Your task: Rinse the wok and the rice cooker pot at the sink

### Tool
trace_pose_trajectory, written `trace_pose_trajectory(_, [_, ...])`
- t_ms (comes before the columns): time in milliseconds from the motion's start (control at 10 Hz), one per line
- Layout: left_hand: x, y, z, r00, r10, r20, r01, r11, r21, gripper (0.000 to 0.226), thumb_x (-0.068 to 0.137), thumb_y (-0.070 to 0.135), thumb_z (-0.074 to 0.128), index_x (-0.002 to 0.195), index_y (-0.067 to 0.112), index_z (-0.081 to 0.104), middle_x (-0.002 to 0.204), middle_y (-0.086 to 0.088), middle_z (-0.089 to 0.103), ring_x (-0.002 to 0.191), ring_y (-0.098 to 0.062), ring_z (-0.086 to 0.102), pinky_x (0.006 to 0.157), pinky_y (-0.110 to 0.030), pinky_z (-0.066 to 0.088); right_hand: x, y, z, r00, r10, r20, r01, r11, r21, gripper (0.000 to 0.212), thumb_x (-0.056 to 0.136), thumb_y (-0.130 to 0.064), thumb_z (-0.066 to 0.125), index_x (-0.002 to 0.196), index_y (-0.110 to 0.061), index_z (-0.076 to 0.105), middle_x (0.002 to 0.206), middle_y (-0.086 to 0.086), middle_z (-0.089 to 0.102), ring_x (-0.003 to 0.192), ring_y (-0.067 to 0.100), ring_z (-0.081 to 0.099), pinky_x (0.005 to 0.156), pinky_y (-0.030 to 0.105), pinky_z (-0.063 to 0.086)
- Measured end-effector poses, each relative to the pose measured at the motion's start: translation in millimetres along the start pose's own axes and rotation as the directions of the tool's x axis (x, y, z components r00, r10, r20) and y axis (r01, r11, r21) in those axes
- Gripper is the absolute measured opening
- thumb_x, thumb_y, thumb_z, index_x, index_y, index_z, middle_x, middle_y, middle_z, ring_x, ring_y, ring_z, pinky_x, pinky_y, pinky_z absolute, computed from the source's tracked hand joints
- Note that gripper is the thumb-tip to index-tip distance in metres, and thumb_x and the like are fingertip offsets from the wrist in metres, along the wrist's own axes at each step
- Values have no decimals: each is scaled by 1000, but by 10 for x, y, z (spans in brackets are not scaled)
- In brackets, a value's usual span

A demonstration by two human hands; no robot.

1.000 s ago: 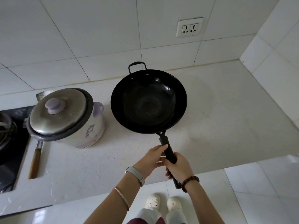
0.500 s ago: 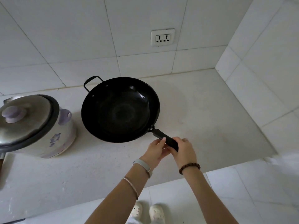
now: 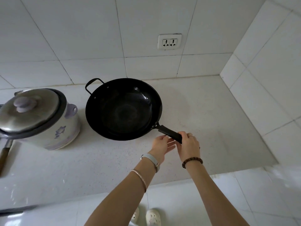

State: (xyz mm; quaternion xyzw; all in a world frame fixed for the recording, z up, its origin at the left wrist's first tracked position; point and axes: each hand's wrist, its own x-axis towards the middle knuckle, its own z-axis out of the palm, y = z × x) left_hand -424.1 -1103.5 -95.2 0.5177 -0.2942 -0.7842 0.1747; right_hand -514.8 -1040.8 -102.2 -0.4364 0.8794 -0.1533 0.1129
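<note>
The wok (image 3: pixel 123 110) sat on the surface (image 3: pixel 211 115), its handle (image 3: pixel 169 132) running toward the right hand (image 3: pixel 188 145), whose fingers (image 3: pixel 184 136) curled round its end; the left hand (image 3: pixel 161 144) hung slack-fingered just beside it, holding nothing

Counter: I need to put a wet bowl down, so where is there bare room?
Widest bare patch: counter right of the wok, up to the corner walls. Another runs along the front edge, before the cooker. Crowded: the narrow gap between cooker and wok, and the handle, which the right hand grips, left hand beside.
</note>
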Motion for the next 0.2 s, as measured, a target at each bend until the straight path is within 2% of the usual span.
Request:
trace_pose_trajectory(100, [-187, 81, -203, 991, 104, -82, -96, 990, 101, 25, 100, 15, 48, 124, 13, 55, 105, -1, 66, 96, -14, 65, 82, -27, 56, 20, -20, -60, 999, -35, 17, 35, 999, -4, 48, 91, -27, 63, 135, -15, 47, 117, 10, 59, 109, 26, 55, 94, 37, 45])
trace_pose_trajectory(200, [-456, 225, -564, 911, 366, -189, -299, 904, 306, 24, 98, 20, 51, 121, 21, 57, 114, 1, 64, 107, -14, 61, 94, -31, 51, 26, -161, -210, 994, -104, -39, 108, 987, 116, 51, 87, -25, 67, 133, -13, 51, 121, 13, 58, 109, 30, 54, 93, 41, 45])
